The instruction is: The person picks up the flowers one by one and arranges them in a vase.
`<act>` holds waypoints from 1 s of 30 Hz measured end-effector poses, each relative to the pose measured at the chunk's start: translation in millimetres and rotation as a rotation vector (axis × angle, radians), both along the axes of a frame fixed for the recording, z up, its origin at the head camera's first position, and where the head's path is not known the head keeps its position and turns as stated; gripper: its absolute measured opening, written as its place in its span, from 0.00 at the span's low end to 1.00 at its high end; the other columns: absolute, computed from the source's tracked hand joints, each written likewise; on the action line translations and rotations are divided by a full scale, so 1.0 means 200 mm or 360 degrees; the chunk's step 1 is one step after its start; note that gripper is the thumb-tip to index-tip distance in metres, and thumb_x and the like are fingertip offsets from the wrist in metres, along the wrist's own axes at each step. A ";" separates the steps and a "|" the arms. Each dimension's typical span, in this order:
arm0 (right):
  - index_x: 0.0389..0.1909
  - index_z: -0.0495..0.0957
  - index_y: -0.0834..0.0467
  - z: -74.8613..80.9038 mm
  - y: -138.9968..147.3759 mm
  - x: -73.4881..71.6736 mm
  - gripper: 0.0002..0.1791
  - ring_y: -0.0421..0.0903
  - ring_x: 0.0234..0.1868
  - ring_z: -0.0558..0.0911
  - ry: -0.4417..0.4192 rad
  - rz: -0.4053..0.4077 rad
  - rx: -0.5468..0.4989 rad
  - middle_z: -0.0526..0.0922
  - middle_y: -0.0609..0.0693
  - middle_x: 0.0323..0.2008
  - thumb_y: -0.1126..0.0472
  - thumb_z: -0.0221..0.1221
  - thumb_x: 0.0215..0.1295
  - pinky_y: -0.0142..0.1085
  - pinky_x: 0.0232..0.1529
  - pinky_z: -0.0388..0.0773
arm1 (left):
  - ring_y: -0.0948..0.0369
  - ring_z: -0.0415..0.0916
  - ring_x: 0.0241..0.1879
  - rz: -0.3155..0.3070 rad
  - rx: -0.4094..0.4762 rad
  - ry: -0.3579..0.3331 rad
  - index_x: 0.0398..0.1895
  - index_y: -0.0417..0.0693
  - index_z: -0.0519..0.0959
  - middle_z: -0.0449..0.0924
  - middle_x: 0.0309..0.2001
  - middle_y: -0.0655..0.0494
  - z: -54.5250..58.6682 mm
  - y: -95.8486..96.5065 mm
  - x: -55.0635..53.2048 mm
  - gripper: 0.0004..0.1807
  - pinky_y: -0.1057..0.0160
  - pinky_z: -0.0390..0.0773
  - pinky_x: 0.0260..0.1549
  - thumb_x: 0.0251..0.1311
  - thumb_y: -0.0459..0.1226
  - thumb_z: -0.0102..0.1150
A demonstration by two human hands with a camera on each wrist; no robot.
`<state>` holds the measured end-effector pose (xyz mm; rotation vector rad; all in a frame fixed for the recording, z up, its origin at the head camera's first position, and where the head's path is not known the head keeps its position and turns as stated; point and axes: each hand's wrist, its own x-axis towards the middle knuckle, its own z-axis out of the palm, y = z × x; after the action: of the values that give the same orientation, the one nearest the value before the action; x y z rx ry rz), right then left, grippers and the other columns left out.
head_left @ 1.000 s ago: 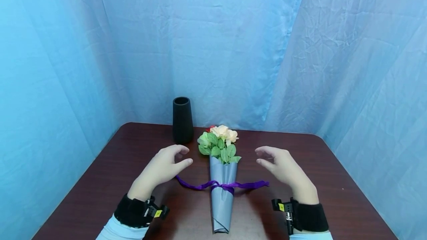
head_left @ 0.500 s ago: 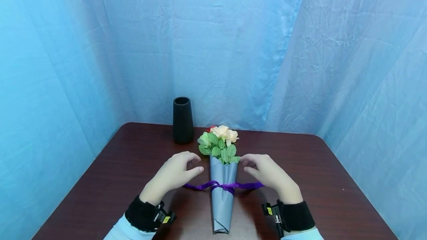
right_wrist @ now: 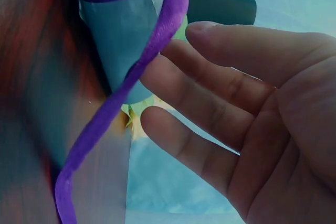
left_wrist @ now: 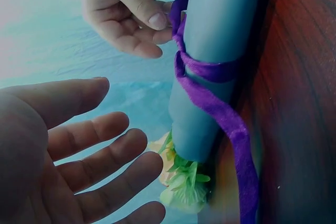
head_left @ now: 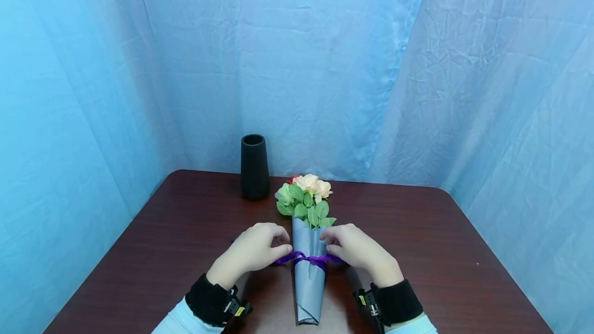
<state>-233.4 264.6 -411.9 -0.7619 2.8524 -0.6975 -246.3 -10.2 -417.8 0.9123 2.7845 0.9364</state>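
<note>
A bouquet lies lengthwise on the table, its blue-grey wrapping paper [head_left: 308, 287] tied round the middle with a purple ribbon [head_left: 317, 261]. Cream, green and red flowers [head_left: 306, 184] with leaves show at the far end. My left hand [head_left: 257, 246] hovers at the bouquet's left, over the ribbon's left tail; the left wrist view shows its fingers [left_wrist: 113, 156] spread and apart from the ribbon [left_wrist: 210, 103]. On the other side my right hand [head_left: 359, 249] is close to the wrapping. In the right wrist view its fingertips are beside the ribbon [right_wrist: 152, 45], thumb apart from the fingers.
A black vase [head_left: 254, 169] stands upright at the back of the dark brown table [head_left: 394, 210], left of the flowers. Light blue curtains [head_left: 297, 66] hang behind and at the sides. A black strap with a small camera is on each wrist.
Both hands have moved inward and nearer, from either side of the bouquet to close beside the ribbon's knot. Bouquet and vase have stayed where they were.
</note>
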 end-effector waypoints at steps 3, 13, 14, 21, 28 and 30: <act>0.53 0.83 0.57 -0.01 -0.01 0.00 0.13 0.36 0.35 0.79 -0.0023 0.0019 0.0012 0.83 0.41 0.36 0.67 0.63 0.70 0.35 0.37 0.79 | 0.68 0.74 0.32 -0.0028 -0.0015 -0.0016 0.40 0.57 0.86 0.78 0.30 0.71 -0.01 0.02 0.00 0.06 0.61 0.77 0.34 0.66 0.46 0.67; 0.49 0.85 0.55 -0.03 -0.05 0.01 0.15 0.34 0.32 0.77 -0.0094 0.0096 0.0002 0.79 0.36 0.31 0.62 0.72 0.62 0.33 0.34 0.77 | 0.68 0.72 0.27 -0.0077 -0.0070 -0.0100 0.39 0.59 0.86 0.75 0.27 0.70 -0.04 0.06 0.02 0.04 0.63 0.74 0.28 0.65 0.46 0.67; 0.48 0.85 0.55 -0.03 -0.05 0.01 0.15 0.34 0.32 0.77 -0.0097 0.0098 0.0002 0.79 0.36 0.31 0.61 0.73 0.61 0.33 0.34 0.77 | 0.68 0.72 0.27 -0.0083 -0.0067 -0.0103 0.39 0.59 0.86 0.75 0.27 0.70 -0.04 0.06 0.02 0.04 0.63 0.74 0.27 0.65 0.45 0.68; 0.38 0.85 0.52 -0.04 -0.07 0.00 0.09 0.36 0.31 0.75 -0.0068 0.0148 0.0039 0.78 0.37 0.29 0.60 0.74 0.58 0.32 0.34 0.76 | 0.69 0.72 0.28 -0.0103 -0.0099 -0.0101 0.37 0.59 0.85 0.75 0.28 0.71 -0.06 0.09 0.02 0.03 0.64 0.74 0.28 0.64 0.44 0.68; 0.36 0.86 0.51 -0.05 -0.09 0.01 0.06 0.34 0.27 0.74 -0.0101 0.0170 0.0078 0.76 0.36 0.24 0.60 0.73 0.60 0.31 0.31 0.75 | 0.70 0.72 0.29 -0.0112 -0.0161 -0.0080 0.37 0.58 0.86 0.76 0.29 0.71 -0.11 0.12 0.00 0.02 0.64 0.75 0.29 0.64 0.42 0.69; 0.36 0.87 0.52 -0.05 -0.10 0.01 0.06 0.34 0.26 0.73 -0.0120 0.0165 0.0084 0.76 0.36 0.23 0.59 0.73 0.60 0.31 0.30 0.75 | 0.71 0.73 0.30 -0.0101 -0.0168 -0.0072 0.37 0.58 0.86 0.76 0.30 0.71 -0.12 0.12 0.00 0.02 0.64 0.75 0.30 0.63 0.43 0.69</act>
<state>-232.1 244.5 -421.4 -0.8503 2.7301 -0.6210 -246.8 14.4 -441.1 0.9458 2.7201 0.7827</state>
